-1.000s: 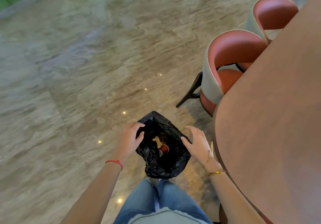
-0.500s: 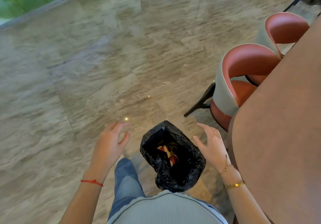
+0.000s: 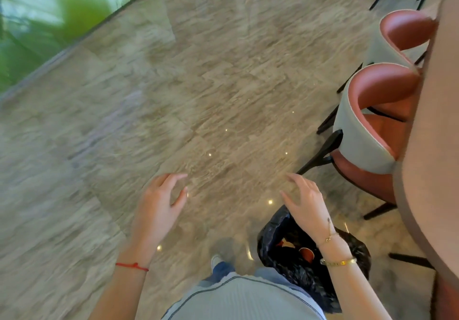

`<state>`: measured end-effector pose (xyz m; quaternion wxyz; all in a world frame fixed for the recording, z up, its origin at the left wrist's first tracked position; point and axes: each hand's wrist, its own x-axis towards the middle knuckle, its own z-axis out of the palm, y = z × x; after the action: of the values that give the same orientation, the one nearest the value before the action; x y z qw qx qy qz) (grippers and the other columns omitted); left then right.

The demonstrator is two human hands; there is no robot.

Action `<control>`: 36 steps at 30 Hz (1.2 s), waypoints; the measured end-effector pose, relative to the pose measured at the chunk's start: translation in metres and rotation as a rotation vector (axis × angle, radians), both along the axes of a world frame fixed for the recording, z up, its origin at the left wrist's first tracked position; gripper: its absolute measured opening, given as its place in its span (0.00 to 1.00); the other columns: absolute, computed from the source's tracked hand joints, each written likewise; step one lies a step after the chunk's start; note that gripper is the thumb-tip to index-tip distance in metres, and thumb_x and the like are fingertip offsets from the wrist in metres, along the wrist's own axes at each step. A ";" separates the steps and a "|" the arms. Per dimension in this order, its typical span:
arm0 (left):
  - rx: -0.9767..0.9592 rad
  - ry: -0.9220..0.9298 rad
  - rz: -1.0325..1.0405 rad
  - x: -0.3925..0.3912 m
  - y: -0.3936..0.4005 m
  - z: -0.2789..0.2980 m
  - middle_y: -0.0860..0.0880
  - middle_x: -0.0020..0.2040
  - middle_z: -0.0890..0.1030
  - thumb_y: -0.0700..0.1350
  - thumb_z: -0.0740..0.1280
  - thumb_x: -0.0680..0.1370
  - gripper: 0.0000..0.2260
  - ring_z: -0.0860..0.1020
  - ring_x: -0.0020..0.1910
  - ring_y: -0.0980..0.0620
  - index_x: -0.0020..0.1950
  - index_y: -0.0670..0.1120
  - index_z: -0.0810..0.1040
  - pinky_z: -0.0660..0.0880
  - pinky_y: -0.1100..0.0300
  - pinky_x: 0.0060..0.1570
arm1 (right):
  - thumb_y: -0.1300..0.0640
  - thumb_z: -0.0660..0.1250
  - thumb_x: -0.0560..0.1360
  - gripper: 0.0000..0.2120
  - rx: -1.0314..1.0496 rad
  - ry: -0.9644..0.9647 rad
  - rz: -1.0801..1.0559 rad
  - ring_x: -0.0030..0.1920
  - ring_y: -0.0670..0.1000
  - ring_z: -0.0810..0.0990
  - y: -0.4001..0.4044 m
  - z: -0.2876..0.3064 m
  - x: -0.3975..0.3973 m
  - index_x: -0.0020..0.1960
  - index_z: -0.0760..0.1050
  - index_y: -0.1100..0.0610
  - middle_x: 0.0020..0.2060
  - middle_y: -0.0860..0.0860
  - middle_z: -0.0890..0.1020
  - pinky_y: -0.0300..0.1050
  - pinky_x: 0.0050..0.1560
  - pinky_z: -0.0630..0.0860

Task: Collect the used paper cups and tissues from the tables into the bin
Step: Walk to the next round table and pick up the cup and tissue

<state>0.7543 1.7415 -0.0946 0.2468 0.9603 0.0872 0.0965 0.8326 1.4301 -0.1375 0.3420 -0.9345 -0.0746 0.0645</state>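
Observation:
A bin lined with a black plastic bag (image 3: 295,267) stands on the floor at the lower right, beside my legs. Inside it lie a red-brown paper cup (image 3: 306,253) and some crumpled paper. My right hand (image 3: 306,205) hovers above the bin's far rim with fingers spread and holds nothing. My left hand (image 3: 159,205) is raised over the bare floor to the left of the bin, fingers loosely curved, and is empty too. Neither hand touches the bag.
A brown table (image 3: 437,160) runs along the right edge. Two red-and-grey chairs (image 3: 367,126) are tucked against it, their dark legs reaching onto the floor. Polished stone floor (image 3: 173,83) stretches ahead. A glass wall with greenery (image 3: 49,14) is at the far left.
Both hands let go of the bag's rim and lifted away, spreading apart. The view has swung left and up, so the bin now sits lower and to the right.

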 end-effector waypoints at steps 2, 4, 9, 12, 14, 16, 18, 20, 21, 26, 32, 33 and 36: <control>0.013 -0.017 -0.015 0.013 0.024 0.004 0.50 0.52 0.81 0.43 0.71 0.75 0.12 0.79 0.49 0.51 0.58 0.47 0.80 0.73 0.60 0.49 | 0.51 0.67 0.76 0.21 0.002 -0.005 -0.026 0.66 0.50 0.69 0.023 0.003 0.005 0.68 0.68 0.51 0.61 0.47 0.76 0.41 0.64 0.64; 0.006 -0.031 -0.036 0.027 0.040 0.005 0.51 0.53 0.81 0.44 0.70 0.75 0.12 0.79 0.50 0.51 0.58 0.48 0.80 0.74 0.60 0.49 | 0.50 0.66 0.76 0.21 -0.002 -0.015 -0.037 0.65 0.49 0.69 0.037 0.006 0.011 0.67 0.68 0.50 0.60 0.47 0.76 0.40 0.63 0.63; -0.057 0.003 -0.056 0.075 0.057 0.000 0.57 0.53 0.81 0.48 0.69 0.76 0.12 0.80 0.38 0.54 0.60 0.52 0.78 0.79 0.55 0.39 | 0.50 0.66 0.76 0.21 -0.016 -0.015 -0.136 0.65 0.49 0.70 0.050 0.011 0.039 0.67 0.69 0.51 0.58 0.46 0.78 0.39 0.61 0.63; -0.082 0.029 -0.075 0.115 0.064 -0.008 0.58 0.52 0.82 0.49 0.68 0.76 0.12 0.79 0.31 0.54 0.59 0.53 0.78 0.78 0.54 0.32 | 0.51 0.66 0.76 0.20 -0.033 -0.005 -0.220 0.65 0.50 0.70 0.055 0.008 0.063 0.67 0.69 0.51 0.59 0.47 0.78 0.40 0.60 0.64; -0.076 0.038 -0.104 0.146 0.066 -0.013 0.59 0.51 0.82 0.50 0.68 0.76 0.11 0.80 0.32 0.57 0.59 0.53 0.78 0.77 0.57 0.32 | 0.51 0.66 0.76 0.19 -0.027 0.005 -0.271 0.66 0.50 0.70 0.056 0.004 0.087 0.66 0.70 0.51 0.59 0.47 0.78 0.40 0.60 0.63; -0.092 0.028 -0.109 0.184 0.066 -0.017 0.59 0.50 0.82 0.49 0.68 0.76 0.11 0.78 0.32 0.60 0.58 0.54 0.78 0.76 0.60 0.31 | 0.51 0.66 0.76 0.19 -0.022 0.004 -0.288 0.66 0.50 0.70 0.055 0.003 0.115 0.66 0.70 0.51 0.59 0.47 0.78 0.41 0.61 0.64; -0.117 0.005 -0.116 0.228 0.062 -0.018 0.58 0.49 0.82 0.48 0.69 0.76 0.10 0.80 0.36 0.60 0.57 0.53 0.79 0.78 0.59 0.35 | 0.51 0.66 0.76 0.19 -0.014 -0.007 -0.293 0.65 0.50 0.71 0.052 0.005 0.152 0.65 0.71 0.52 0.59 0.47 0.78 0.42 0.62 0.66; -0.140 -0.010 -0.139 0.277 0.054 -0.018 0.56 0.49 0.83 0.47 0.70 0.76 0.10 0.83 0.43 0.55 0.57 0.52 0.80 0.80 0.54 0.43 | 0.52 0.67 0.76 0.18 0.001 -0.024 -0.302 0.64 0.50 0.72 0.045 0.009 0.192 0.65 0.71 0.53 0.58 0.47 0.78 0.42 0.61 0.69; -0.143 -0.015 -0.146 0.303 0.049 -0.017 0.57 0.49 0.83 0.48 0.69 0.76 0.10 0.83 0.43 0.55 0.57 0.53 0.80 0.80 0.54 0.43 | 0.51 0.67 0.76 0.18 0.004 -0.034 -0.305 0.62 0.50 0.73 0.040 0.013 0.214 0.64 0.72 0.53 0.58 0.48 0.78 0.43 0.60 0.70; -0.172 -0.071 -0.176 0.437 0.022 -0.002 0.56 0.48 0.83 0.46 0.70 0.75 0.10 0.83 0.43 0.53 0.55 0.53 0.80 0.80 0.52 0.45 | 0.50 0.67 0.75 0.18 0.009 -0.069 -0.333 0.61 0.49 0.74 0.014 0.034 0.332 0.64 0.71 0.51 0.57 0.46 0.78 0.42 0.61 0.69; -0.170 -0.098 -0.235 0.568 -0.011 0.008 0.53 0.47 0.84 0.43 0.71 0.74 0.10 0.83 0.46 0.51 0.55 0.49 0.81 0.79 0.52 0.48 | 0.48 0.65 0.76 0.18 0.006 -0.104 -0.341 0.60 0.44 0.74 -0.009 0.053 0.452 0.64 0.71 0.48 0.56 0.43 0.78 0.42 0.61 0.72; -0.169 -0.089 -0.252 0.589 -0.016 0.007 0.53 0.48 0.84 0.43 0.71 0.74 0.10 0.83 0.46 0.51 0.55 0.49 0.81 0.79 0.52 0.48 | 0.48 0.65 0.76 0.18 0.003 -0.105 -0.351 0.60 0.44 0.75 -0.013 0.054 0.469 0.64 0.71 0.49 0.56 0.44 0.78 0.42 0.61 0.73; -0.183 -0.055 -0.306 0.648 -0.031 0.001 0.56 0.48 0.83 0.45 0.70 0.75 0.10 0.82 0.47 0.55 0.56 0.51 0.80 0.78 0.56 0.48 | 0.48 0.65 0.76 0.19 -0.003 -0.100 -0.390 0.61 0.46 0.74 -0.025 0.049 0.516 0.65 0.71 0.49 0.57 0.44 0.78 0.46 0.61 0.74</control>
<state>1.4027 1.7106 -0.0938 0.3473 0.9329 -0.0580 0.0755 1.3487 1.4052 -0.0884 0.3427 -0.9337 0.0912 -0.0493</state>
